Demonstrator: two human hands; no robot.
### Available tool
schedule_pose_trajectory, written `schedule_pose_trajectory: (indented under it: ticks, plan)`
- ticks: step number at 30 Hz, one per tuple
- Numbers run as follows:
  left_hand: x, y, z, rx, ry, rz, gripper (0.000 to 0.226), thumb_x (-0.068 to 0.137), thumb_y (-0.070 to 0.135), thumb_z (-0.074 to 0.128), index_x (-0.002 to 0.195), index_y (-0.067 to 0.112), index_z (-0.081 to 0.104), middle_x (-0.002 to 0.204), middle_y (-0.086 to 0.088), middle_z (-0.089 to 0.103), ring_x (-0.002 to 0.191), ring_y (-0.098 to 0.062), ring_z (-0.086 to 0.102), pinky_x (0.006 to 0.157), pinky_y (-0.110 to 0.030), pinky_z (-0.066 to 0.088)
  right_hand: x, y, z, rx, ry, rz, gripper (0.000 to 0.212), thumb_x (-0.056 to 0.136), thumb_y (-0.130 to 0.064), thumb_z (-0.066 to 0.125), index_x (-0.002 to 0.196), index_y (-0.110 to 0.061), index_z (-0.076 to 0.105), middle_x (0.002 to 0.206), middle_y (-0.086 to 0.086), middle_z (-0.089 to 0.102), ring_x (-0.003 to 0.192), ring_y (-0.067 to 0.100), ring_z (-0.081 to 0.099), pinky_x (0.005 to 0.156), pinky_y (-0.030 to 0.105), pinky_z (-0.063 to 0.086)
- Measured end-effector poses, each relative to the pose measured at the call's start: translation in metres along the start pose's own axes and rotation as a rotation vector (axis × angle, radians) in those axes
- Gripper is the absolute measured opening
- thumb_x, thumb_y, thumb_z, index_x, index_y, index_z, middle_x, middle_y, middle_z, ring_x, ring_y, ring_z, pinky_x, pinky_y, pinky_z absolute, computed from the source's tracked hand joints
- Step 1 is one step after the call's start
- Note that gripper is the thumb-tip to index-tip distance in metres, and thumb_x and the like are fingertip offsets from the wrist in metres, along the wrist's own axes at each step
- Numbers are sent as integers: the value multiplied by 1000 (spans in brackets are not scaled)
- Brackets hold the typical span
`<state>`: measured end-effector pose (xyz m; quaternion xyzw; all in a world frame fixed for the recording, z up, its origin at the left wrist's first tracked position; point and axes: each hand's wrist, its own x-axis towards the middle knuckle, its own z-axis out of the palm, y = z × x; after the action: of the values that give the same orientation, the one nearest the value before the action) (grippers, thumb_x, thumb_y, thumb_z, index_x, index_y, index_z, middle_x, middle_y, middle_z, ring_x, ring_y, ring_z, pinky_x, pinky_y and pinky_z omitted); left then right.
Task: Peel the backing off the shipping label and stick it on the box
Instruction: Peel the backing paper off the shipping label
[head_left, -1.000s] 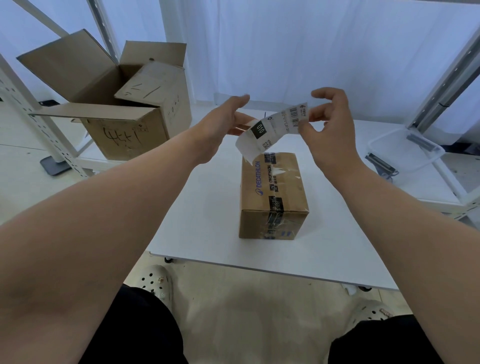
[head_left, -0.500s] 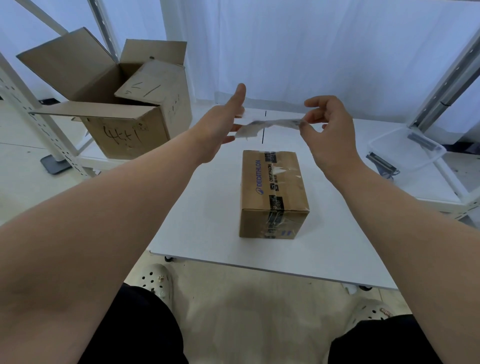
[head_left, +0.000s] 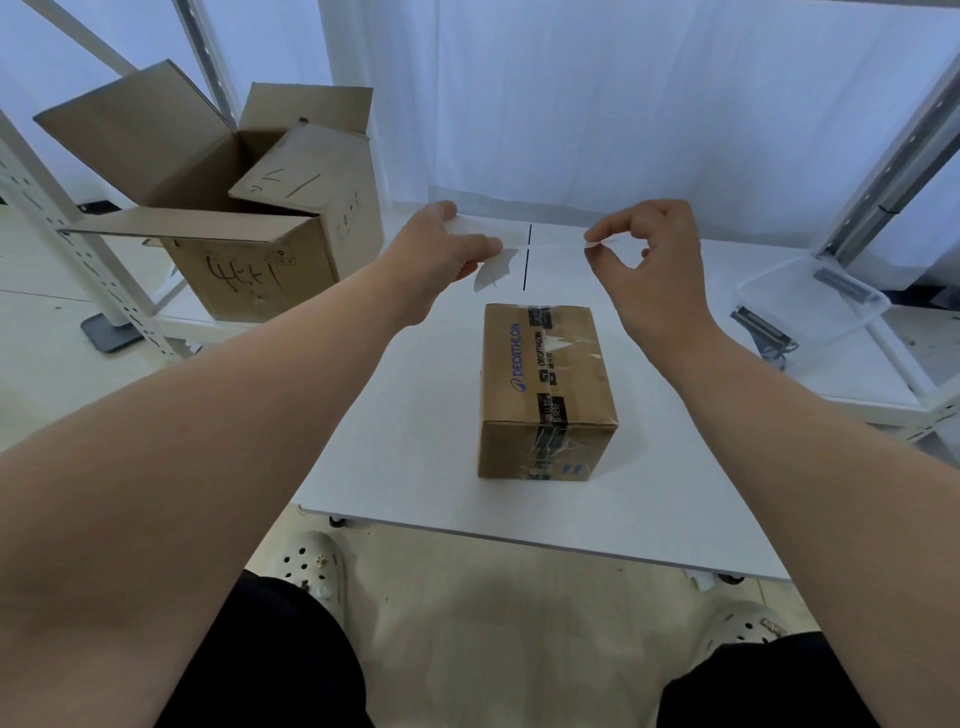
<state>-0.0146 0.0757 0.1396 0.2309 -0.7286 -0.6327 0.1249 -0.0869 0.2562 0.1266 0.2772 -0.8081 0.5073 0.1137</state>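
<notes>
A small taped brown Decathlon box stands in the middle of the white table. Both my hands hover beyond its far end, apart from each other. My left hand pinches a curled white backing sheet, blank on the side I see, which hangs down to the right of my fingers. My right hand pinches the shipping label between thumb and forefinger. The label is edge-on, so only a thin white strip shows. Neither sheet touches the box.
A large open cardboard box with handwriting sits on the metal shelf at left. A clear plastic tub rests on the low shelf at right. A thin black line marks the table's far side. My feet stand below the near edge.
The printed label, first held up between both hands, turned flat and edge-on. My hands have since pulled apart and dropped slightly, each now holding a separate white piece.
</notes>
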Motion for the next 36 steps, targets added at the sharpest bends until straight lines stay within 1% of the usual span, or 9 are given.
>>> schedule_pose_trajectory:
  ticks: [4,8,13,15,18,22,27,34,36]
  plan:
    - [-2,2,2,25,42,18,74,82,5,67,145,6,28,113,-9,44,85,-15,57,96,-31,50,-1,-5,1,143,-60,144,23,84,-14,63,103,-26,62,111,0,46,93,11,52,85,22,45]
    - [1,1,4,158,129,89,74,81,11,68,144,11,29,131,-12,41,106,-25,55,94,-32,50,-2,-7,3,374,-160,323,34,82,-19,69,113,-27,56,114,9,55,100,20,59,85,33,55]
    - [1,0,7,196,105,117,74,81,13,69,144,13,30,136,-12,36,104,-26,56,88,-29,53,2,-3,6,248,-9,273,17,82,-8,65,93,-21,61,91,-9,59,87,13,58,87,36,54]
    - [0,1,7,176,88,107,74,81,12,69,144,12,30,132,-11,39,94,-22,58,91,-33,52,3,1,7,231,31,274,13,82,-8,64,87,-20,62,87,-8,60,80,11,55,84,34,53]
    - [-2,1,7,132,62,99,74,82,9,68,144,10,29,119,-8,42,82,-14,56,92,-32,52,4,6,7,193,66,258,10,81,-11,64,85,-20,63,98,3,63,81,12,53,81,32,51]
    - [-1,1,5,93,69,107,71,81,8,69,142,15,32,115,-7,47,79,-13,57,85,-26,52,5,11,5,157,109,239,18,81,-14,65,78,-30,60,115,9,59,84,11,49,78,22,45]
    - [0,-1,1,57,110,116,57,84,9,67,133,17,39,99,-10,57,74,-11,59,73,-18,51,3,14,3,146,75,224,15,85,-14,63,83,-29,58,123,6,53,100,10,49,76,10,38]
    - [3,-4,-1,76,168,144,36,86,6,63,115,19,47,98,-12,60,75,-15,59,81,-27,53,3,19,2,135,60,227,10,86,-16,63,87,-25,59,125,5,50,103,10,47,76,9,35]
    - [4,-6,-3,79,189,145,33,85,5,62,112,19,48,92,-9,57,76,-18,56,77,-28,52,3,18,3,143,65,232,15,86,-15,62,83,-29,57,125,4,50,103,11,47,77,13,37]
